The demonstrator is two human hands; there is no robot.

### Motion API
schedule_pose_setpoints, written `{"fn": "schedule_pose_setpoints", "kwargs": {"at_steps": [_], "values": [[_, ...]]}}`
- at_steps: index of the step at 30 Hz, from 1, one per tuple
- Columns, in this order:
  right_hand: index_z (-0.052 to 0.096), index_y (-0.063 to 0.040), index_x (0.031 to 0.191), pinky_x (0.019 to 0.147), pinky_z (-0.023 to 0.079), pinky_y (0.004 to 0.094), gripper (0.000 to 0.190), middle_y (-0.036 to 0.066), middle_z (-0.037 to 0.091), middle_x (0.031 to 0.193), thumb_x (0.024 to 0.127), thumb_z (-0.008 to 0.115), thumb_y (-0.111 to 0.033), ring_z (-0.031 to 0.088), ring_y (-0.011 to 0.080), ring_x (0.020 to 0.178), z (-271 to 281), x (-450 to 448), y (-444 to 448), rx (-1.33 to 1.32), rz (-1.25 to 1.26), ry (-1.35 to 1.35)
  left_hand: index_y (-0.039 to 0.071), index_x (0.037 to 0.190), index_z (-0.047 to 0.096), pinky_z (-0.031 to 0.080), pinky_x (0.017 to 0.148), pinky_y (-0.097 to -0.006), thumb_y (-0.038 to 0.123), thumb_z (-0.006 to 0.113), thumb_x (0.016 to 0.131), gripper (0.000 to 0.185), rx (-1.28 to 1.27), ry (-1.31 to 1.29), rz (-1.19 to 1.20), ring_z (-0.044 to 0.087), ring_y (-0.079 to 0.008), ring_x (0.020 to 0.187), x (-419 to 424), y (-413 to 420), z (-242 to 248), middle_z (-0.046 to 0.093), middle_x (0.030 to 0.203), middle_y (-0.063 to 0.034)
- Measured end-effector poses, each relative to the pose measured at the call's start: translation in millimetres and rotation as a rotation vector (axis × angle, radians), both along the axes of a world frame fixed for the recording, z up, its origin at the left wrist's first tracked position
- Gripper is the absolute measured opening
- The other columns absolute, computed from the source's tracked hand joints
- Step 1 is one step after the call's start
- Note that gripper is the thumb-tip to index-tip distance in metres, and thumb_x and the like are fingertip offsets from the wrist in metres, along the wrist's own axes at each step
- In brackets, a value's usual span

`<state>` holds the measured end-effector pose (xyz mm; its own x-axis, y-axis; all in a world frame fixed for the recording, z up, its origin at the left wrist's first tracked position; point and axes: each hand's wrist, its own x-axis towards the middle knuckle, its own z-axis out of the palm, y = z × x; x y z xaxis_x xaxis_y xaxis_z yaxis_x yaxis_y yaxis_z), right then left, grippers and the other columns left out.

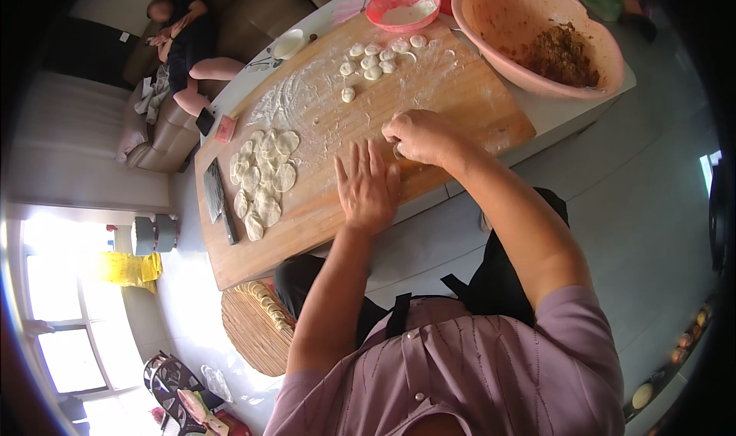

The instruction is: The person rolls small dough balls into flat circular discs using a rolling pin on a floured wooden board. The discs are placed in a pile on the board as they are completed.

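My left hand (368,189) lies palm down near the front edge of a floured wooden board (322,206), its fingers apart. Just right of it, my right hand (422,137) is curled low over the board. A small pale edge shows beneath its fingers, but I cannot tell what it is. Several small dough pieces (371,62) sit farther back on the board. To the left lies an overlapping pile of round dough wrappers (267,177). Beside that pile is a cleaver (218,200) with a black handle.
A large pink basin (535,34) with dark filling (563,56) stands at the back right, next to a red bowl of flour (402,8). Below the board's left end, a woven tray (253,327) holds a row of dumplings (267,301). A person (187,56) sits on a sofa beyond.
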<state>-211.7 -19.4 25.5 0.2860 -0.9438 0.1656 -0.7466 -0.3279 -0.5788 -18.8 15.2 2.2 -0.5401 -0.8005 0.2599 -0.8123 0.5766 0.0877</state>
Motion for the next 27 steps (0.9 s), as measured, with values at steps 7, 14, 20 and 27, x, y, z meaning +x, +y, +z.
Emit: {"fn": "schedule_pose_setpoints", "kwargs": {"at_steps": [7, 14, 20, 27], "values": [[0.063, -0.005, 0.084, 0.069, 0.05, 0.0438, 0.011, 0.016, 0.068, 0.08, 0.084, 0.061, -0.016, 0.065, 0.036, 0.077, -7, -4, 13, 0.014, -0.069, -0.238, -0.008, 0.146, 0.036, 0.016, 0.118, -0.0594, 0.033, 0.054, 0.097, 0.066, -0.073, 0.032, -0.029, 0.034, -0.0422, 0.143, 2, 13, -9, 0.042, 0.149, -0.0274], [0.069, -0.005, 0.089, 0.075, 0.051, 0.0462, 0.012, 0.018, 0.069, 0.084, 0.083, 0.063, -0.013, 0.066, 0.0369, 0.083, 7, -3, -6, 0.075, -0.032, 0.02, 0.0, 0.149, 0.037, 0.017, 0.12, -0.054, 0.042, 0.037, 0.103, 0.062, 0.076, -0.003, 0.102, 0.032, -0.0365, 0.145, -14, -38, 6, 0.042, 0.153, -0.0201], [0.062, -0.004, 0.08, 0.072, 0.05, 0.0463, 0.009, 0.016, 0.068, 0.08, 0.083, 0.062, -0.013, 0.065, 0.0366, 0.08, -12, -2, 6, 0.017, -0.053, -0.192, -0.005, 0.144, 0.041, 0.016, 0.118, -0.0611, 0.032, 0.056, 0.095, 0.063, -0.049, 0.053, -0.047, 0.036, -0.0443, 0.141, 5, 33, -5, 0.045, 0.146, -0.0284], [0.064, -0.005, 0.084, 0.075, 0.051, 0.0469, 0.012, 0.014, 0.069, 0.084, 0.086, 0.06, -0.016, 0.066, 0.0357, 0.083, -4, -1, 1, -0.042, -0.182, -0.099, -0.002, 0.149, 0.036, 0.015, 0.12, -0.055, 0.039, 0.037, 0.103, 0.061, 0.156, -0.01, 0.111, 0.03, -0.0375, 0.146, -14, -51, 12, 0.039, 0.154, -0.0219]]}}
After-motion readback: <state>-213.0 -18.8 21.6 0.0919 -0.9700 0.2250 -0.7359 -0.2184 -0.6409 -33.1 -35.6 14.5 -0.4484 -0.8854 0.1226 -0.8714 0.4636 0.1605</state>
